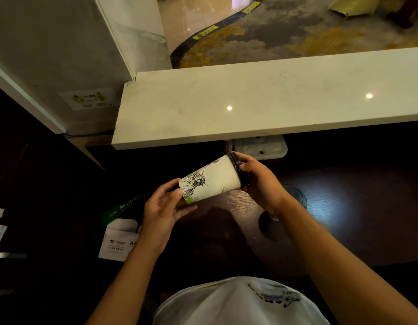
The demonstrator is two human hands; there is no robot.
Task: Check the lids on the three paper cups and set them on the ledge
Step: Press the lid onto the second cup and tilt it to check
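A white paper cup (214, 178) with a black line drawing lies tilted on its side in the air, above a dark wooden desk. Its black lid (237, 168) points up and to the right. My left hand (162, 211) cups the cup's base. My right hand (257, 178) grips the lid end, fingers wrapped over the rim. The pale stone ledge (262, 99) runs across the view just beyond the cup and is bare. No other cup is in view.
The dark desk (332, 207) has a round cable port (294, 193) right of my right hand. A green and white paper ream box (119, 231) lies left of my left arm. A white cup carrier (262, 146) sits under the ledge. A white wall panel (51, 66) stands at left.
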